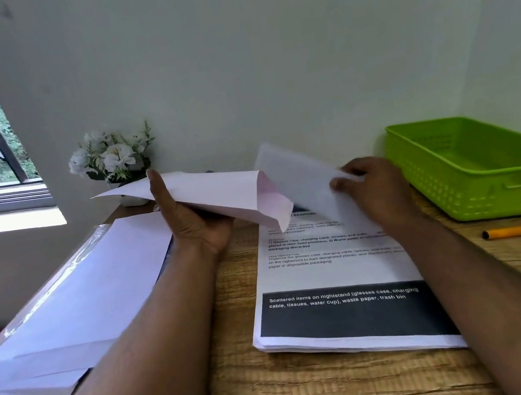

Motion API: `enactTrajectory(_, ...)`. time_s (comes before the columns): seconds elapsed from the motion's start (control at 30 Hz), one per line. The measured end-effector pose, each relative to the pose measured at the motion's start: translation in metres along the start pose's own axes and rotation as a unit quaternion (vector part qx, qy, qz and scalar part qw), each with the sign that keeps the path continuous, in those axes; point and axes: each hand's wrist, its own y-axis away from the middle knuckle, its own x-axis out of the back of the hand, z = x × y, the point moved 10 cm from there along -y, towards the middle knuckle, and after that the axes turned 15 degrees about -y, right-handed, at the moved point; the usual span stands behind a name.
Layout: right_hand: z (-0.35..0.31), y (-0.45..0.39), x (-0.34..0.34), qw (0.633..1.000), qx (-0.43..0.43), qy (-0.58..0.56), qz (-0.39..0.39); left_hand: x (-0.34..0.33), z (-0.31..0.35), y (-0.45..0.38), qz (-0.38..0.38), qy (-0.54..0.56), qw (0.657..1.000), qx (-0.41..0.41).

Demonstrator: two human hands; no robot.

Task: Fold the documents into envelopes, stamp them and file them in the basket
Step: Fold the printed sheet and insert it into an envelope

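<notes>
Envelope (217, 194) white, mouth gaping, gripped aloft by left hand (192, 223); right hand (376, 190) pinches blurred folded sheet (300, 173) at mouth.

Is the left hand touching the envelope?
Touching. The head view shows the left hand gripping the envelope from below, thumb lying across its upper face, holding it above the table.

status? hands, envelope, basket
Left hand grips open envelope, mouth toward folded sheet pinched by right hand. Sheet not yet inside. Green basket at right, nothing seen in it. Path unobstructed.
</notes>
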Motion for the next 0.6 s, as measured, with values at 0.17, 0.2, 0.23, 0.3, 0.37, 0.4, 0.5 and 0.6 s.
enactTrajectory(0.17, 0.005, 0.005, -0.005, 0.875, -0.171, -0.452, -0.03, 0.002, 0.001, -0.004, -0.006, 0.025, 1.0, -0.006)
enactTrajectory(0.2, 0.005, 0.013, -0.016, 0.845, -0.224, -0.479, -0.08, 0.003, 0.001, -0.004, -0.004, 0.027, 1.0, -0.006)
enactTrajectory(0.23, 0.007, 0.02, -0.025, 0.828, -0.268, -0.475, -0.13, 0.003, 0.001, -0.004, -0.001, 0.03, 1.0, -0.006)
enactTrajectory(0.3, 0.012, 0.033, -0.036, 0.817, -0.312, -0.439, -0.204, 0.006, 0.002, -0.005, 0.005, 0.029, 1.0, -0.009)
enactTrajectory(0.37, 0.012, 0.037, -0.04, 0.831, -0.305, -0.389, -0.257, 0.006, 0.004, -0.005, 0.006, 0.028, 1.0, -0.012)
enactTrajectory(0.4, 0.007, 0.039, -0.041, 0.839, -0.296, -0.359, -0.281, 0.007, 0.006, -0.005, 0.009, 0.028, 0.999, -0.015)
enactTrajectory(0.5, -0.001, 0.045, -0.042, 0.848, -0.28, -0.296, -0.338, 0.011, 0.016, -0.005, 0.019, 0.036, 0.999, -0.033)
enactTrajectory(0.6, -0.005, 0.048, -0.039, 0.855, -0.275, -0.264, -0.352, 0.018, 0.025, -0.005, 0.031, 0.041, 0.997, -0.05)
